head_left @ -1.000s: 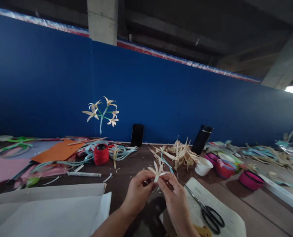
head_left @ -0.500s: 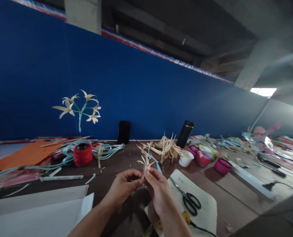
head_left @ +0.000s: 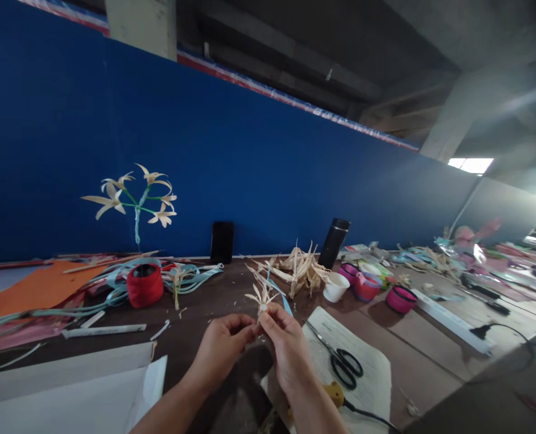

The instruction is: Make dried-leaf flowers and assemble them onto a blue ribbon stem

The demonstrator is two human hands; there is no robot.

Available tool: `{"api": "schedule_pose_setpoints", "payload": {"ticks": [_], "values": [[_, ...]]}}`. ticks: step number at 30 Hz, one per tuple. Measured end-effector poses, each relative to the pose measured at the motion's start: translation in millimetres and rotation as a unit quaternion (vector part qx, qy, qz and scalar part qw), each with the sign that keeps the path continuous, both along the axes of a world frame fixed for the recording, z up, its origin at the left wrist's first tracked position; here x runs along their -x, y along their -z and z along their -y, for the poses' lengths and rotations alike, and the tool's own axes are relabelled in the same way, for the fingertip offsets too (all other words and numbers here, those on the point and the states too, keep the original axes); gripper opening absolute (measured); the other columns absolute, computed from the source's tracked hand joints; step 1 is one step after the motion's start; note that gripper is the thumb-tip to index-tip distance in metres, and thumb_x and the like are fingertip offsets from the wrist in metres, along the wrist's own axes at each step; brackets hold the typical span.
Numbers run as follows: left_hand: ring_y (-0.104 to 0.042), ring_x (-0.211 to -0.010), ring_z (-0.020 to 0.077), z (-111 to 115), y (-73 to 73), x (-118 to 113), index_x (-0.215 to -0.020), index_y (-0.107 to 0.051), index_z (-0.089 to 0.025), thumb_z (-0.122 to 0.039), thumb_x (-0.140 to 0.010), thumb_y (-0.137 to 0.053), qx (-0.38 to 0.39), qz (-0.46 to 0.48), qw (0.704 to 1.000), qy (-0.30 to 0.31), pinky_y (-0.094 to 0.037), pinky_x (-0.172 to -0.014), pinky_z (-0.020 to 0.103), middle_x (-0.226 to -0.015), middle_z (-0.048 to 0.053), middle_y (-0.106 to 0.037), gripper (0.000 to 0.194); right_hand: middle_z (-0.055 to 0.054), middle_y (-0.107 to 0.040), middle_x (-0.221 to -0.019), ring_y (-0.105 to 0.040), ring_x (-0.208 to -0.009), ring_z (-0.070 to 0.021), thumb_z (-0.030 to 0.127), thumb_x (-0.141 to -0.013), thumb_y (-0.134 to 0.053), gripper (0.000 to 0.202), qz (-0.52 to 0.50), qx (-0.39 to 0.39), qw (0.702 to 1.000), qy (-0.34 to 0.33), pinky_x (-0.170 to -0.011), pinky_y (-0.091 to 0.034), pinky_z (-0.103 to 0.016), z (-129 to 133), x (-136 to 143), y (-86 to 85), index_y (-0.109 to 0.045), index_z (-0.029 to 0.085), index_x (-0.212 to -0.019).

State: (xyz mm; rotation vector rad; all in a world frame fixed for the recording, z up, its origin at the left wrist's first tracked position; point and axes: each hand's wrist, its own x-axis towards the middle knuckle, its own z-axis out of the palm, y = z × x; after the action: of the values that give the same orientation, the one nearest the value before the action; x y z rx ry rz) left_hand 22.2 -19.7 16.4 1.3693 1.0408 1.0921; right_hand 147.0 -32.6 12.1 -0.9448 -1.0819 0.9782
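Between my two hands, a small cream flower with thin pointed petals (head_left: pixel 262 295) stands upright, its base hidden by fingertips. My left hand (head_left: pixel 226 342) is closed, thumb and forefinger pinched at the flower's lower end. From the other side my right hand (head_left: pixel 284 343) grips the base just under the petals. Behind the flower lies a heap of dry pale husk strips (head_left: pixel 301 268), with a light blue ribbon (head_left: pixel 282 295) beside it. Black-handled scissors (head_left: pixel 342 361) rest on a printed paper (head_left: pixel 371 392) right of my right hand.
A finished flower spray (head_left: pixel 137 208) stands against the blue partition (head_left: pixel 249 150). Nearby are a red spool (head_left: pixel 145 286), a phone (head_left: pixel 222 242), a black flask (head_left: pixel 334 244) and a white cup (head_left: pixel 335 287). A yellow corded tool (head_left: pixel 334 393) lies by my right wrist; a white box (head_left: pixel 69 392) sits front left.
The view has shifted slightly, so most things sit a little farther left. Both hands keep hold of the flower, whose petals now show more spread above the fingertips.
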Motion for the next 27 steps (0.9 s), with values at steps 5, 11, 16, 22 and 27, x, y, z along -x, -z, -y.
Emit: {"api": "schedule_pose_setpoints", "payload": {"ticks": [5,11,16,22,27], "values": [[-0.047,-0.049,0.0117,6.6,-1.9,-1.5,-0.074,-0.071,-0.013,-0.042,-0.073,-0.06,-0.038,-0.048,0.998,-0.018,-0.036,-0.047,0.021,-0.053,-0.001,-0.058,0.031,0.003,-0.054,-0.063,-0.051,-0.055,-0.0123,0.034,-0.074,-0.065,0.016,-0.052,0.027,0.997,-0.053,-0.052,-0.044,-0.023,-1.1,0.3,0.5,-0.058,0.02,-0.076],[-0.05,-0.05,0.0134,8.2,2.4,-3.5,-0.083,-0.071,-0.015,-0.039,-0.075,-0.058,-0.058,-0.068,0.995,-0.047,-0.037,-0.048,0.022,-0.056,-0.001,-0.061,0.028,0.005,-0.049,-0.063,-0.048,-0.053,-0.0103,0.03,-0.075,-0.064,0.013,-0.071,0.014,0.996,-0.057,-0.05,-0.042,-0.021,1.4,4.9,-3.9,-0.055,0.02,-0.072],[-0.052,-0.048,0.0139,11.1,-3.4,-4.6,-0.069,-0.066,-0.018,-0.035,-0.074,-0.056,-0.077,-0.085,0.991,-0.07,-0.038,-0.048,0.022,-0.051,-0.003,-0.058,0.02,0.005,-0.053,-0.063,-0.05,-0.056,-0.0107,0.03,-0.071,-0.069,0.015,-0.071,0.012,0.997,-0.041,-0.054,-0.043,-0.021,1.6,5.9,-6.8,-0.059,0.019,-0.069],[-0.054,-0.049,0.0143,5.7,-1.4,2.1,-0.071,-0.065,-0.019,-0.038,-0.075,-0.056,-0.096,-0.099,0.984,-0.111,-0.04,-0.052,0.022,-0.052,-0.003,-0.06,0.022,-0.004,-0.069,-0.085,-0.06,-0.071,-0.0157,0.037,-0.07,-0.07,0.026,-0.094,0.025,0.995,0.032,-0.065,-0.048,-0.026,-5.9,0.1,-4.5,-0.07,0.02,-0.09],[-0.055,-0.049,0.0141,-2.9,4.1,7.9,-0.075,-0.066,-0.018,-0.042,-0.075,-0.057,-0.085,-0.092,0.983,-0.134,-0.041,-0.051,0.022,-0.052,-0.002,-0.062,0.026,-0.003,-0.068,-0.088,-0.058,-0.064,-0.0122,0.037,-0.072,-0.069,0.027,-0.183,-0.002,0.975,0.123,-0.059,-0.047,-0.023,-10.8,-13.3,-14.1,-0.068,0.021,-0.094]]}}
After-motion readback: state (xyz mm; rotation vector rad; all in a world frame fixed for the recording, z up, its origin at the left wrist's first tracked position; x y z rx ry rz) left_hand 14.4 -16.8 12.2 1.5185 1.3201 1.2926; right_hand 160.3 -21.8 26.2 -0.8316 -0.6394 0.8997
